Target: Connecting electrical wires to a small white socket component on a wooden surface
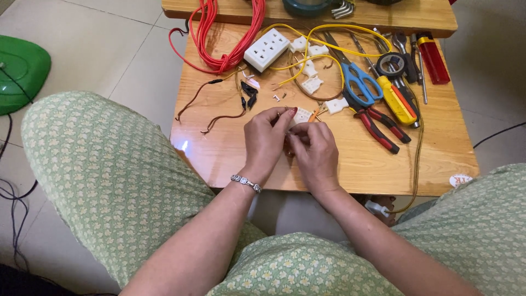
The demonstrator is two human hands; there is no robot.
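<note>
White plastic connector (pixel 302 115) sat pinched in the left hand (pixel 267 140) grip above the table (pixel 350 164). Right hand (pixel 313 151) fingers were closed on something too small to tell, red-handled pliers (pixel 378 127) nearby.

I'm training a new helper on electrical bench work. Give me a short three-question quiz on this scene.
1. True or false: the scissors have blue handles.
2. Which lies nearer the left hand: the white socket strip or the small white part?
3. What colour is the coiled cable at the table's far left?

Key: 1 true. 2 the small white part, at the fingertips. 3 red.
</note>
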